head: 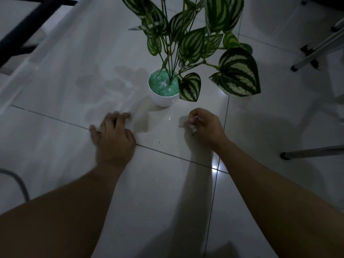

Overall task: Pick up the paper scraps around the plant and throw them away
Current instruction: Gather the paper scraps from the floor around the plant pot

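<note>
A plant with striped green leaves [193,40] grows from a small white pot [163,99] filled with green gravel, standing on the pale tiled floor. Two tiny white bits [164,83] lie on the gravel. My right hand [204,127] hovers just right of and in front of the pot, fingers curled around white paper scraps [194,128] that poke out under the fingertips. My left hand [113,135] rests on the floor left of the pot, fingers bent and spread, with nothing visible in it.
Metal stand legs [314,54] and another leg [312,152] cross the floor at the right. A dark frame [24,28] sits at the upper left with a sheer white curtain [61,34] beside it. A grey cable [20,181] curves at the left edge.
</note>
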